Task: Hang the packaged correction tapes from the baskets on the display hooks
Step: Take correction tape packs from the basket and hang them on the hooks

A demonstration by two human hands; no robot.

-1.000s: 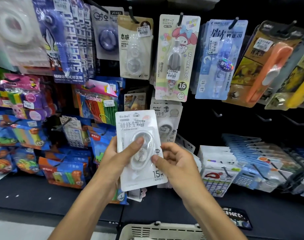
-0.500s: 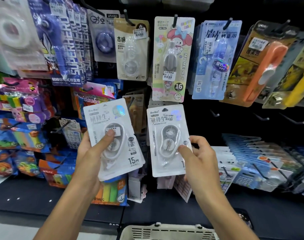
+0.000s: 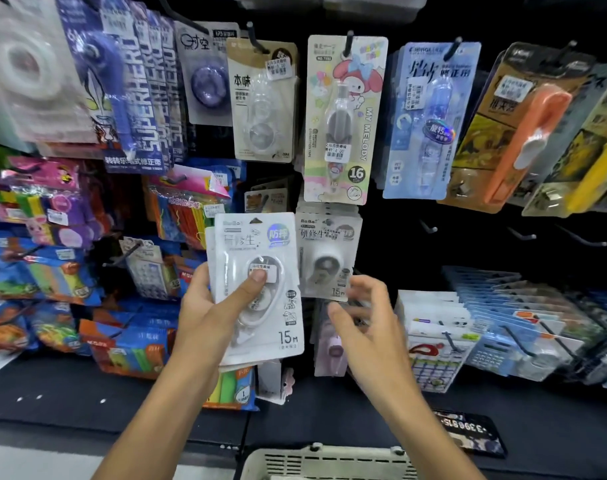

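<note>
Left hand (image 3: 212,313) grips a white correction tape pack (image 3: 257,289), thumb pressed on its blister. Right hand (image 3: 368,320), blurred, fingers seemingly apart, sits just below the hung stack (image 3: 326,258).

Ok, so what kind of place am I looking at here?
Most likely a stationery shop aisle: carded correction tapes hang on black display hooks, many carry price stickers, and a restocking basket sits below.
</note>
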